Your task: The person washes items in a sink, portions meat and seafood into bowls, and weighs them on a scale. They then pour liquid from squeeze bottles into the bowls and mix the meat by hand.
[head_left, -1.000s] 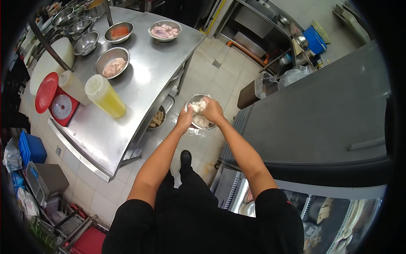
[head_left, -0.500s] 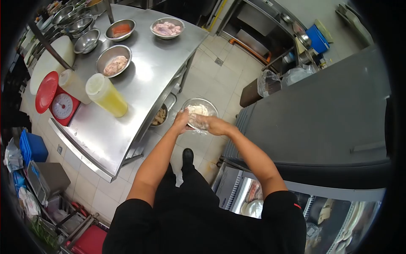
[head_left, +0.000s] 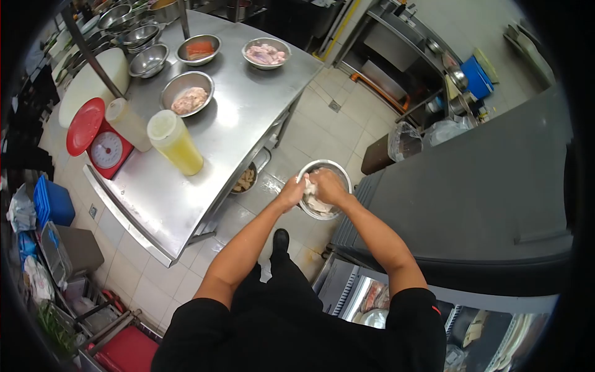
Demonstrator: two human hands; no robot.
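Note:
A metal bowl [head_left: 345, 175] is held out in front of me above the floor, with pale, wet-looking pieces of food [head_left: 319, 206] inside; their kind is unclear. My left hand [head_left: 290, 193] is closed at the bowl's left rim. Down inside the bowl, my right hand [head_left: 328, 187] has its fingers curled on a whitish piece, partly hidden by the hand itself.
To the left stands a steel table [head_left: 229, 139] bearing a bowl of pale minced meat [head_left: 189, 100], a bowl of orange fish [head_left: 199, 49], a bowl of pink meat [head_left: 265, 54], a yellow oil bottle [head_left: 176, 146] and a red scale [head_left: 106, 149]. A grey refrigerator [head_left: 458, 180] stands right.
The bowl has shifted right and slightly down in view. My right hand has moved from the near side of the bowl into it, over the food. The whole view has shifted a little.

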